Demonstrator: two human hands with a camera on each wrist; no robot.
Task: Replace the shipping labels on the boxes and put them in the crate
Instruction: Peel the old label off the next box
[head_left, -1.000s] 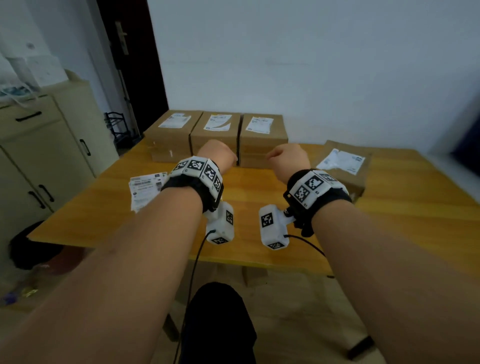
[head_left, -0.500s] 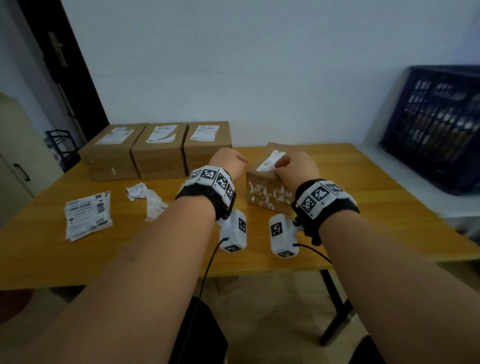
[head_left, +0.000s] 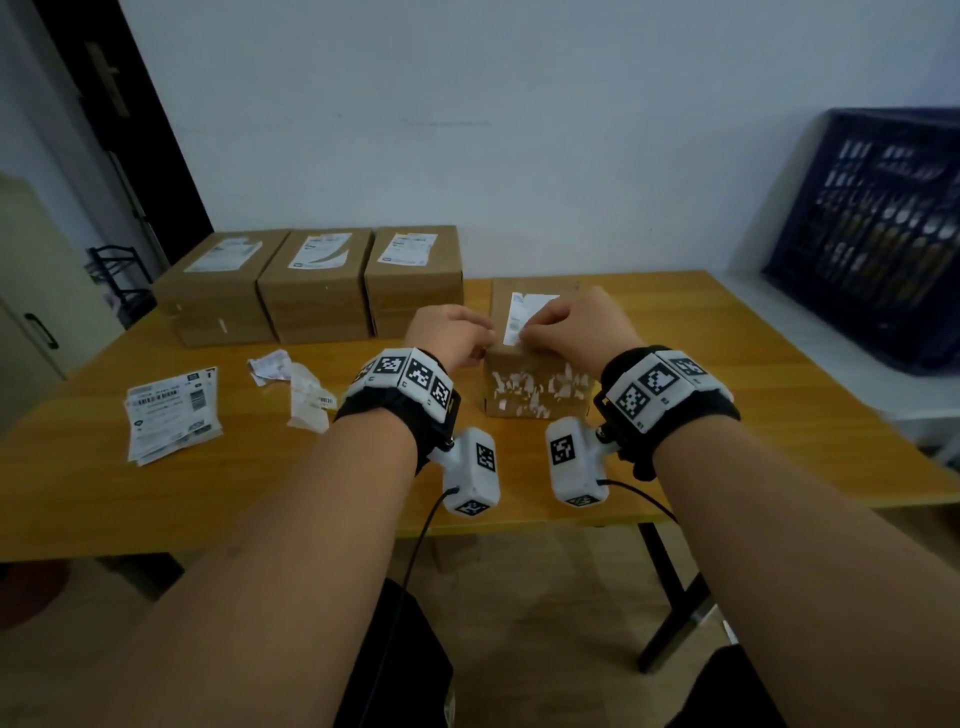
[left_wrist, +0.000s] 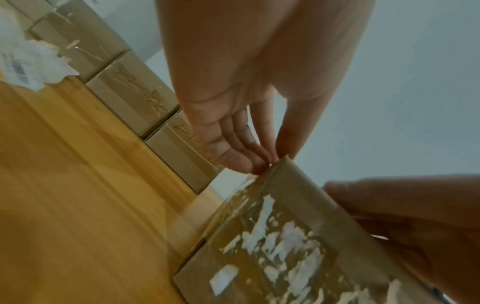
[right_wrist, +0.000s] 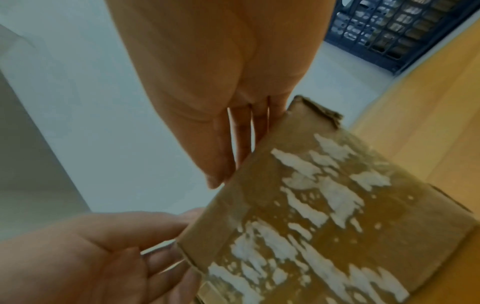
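Observation:
A small cardboard box (head_left: 535, 387) stands on the wooden table (head_left: 727, 415) in front of me, its near face covered in white torn-label scraps. A white label (head_left: 527, 314) lies on its top. My left hand (head_left: 457, 332) pinches the box's top left corner (left_wrist: 284, 164) between thumb and fingers. My right hand (head_left: 576, 327) lies over the top, its straight fingers (right_wrist: 244, 139) pressing on the label's near edge. The dark blue crate (head_left: 872, 234) stands on a white ledge to the right, also in the right wrist view (right_wrist: 405, 26).
Three labelled cardboard boxes (head_left: 317, 286) stand in a row at the table's back left. A stack of fresh labels (head_left: 171, 415) and crumpled peeled labels (head_left: 291, 384) lie on the left. A cabinet (head_left: 31, 312) stands far left.
The view has swung right and the crate has come into sight. The box, tilted half a second ago, now sits flat with its label up. Both hands have moved onto its top.

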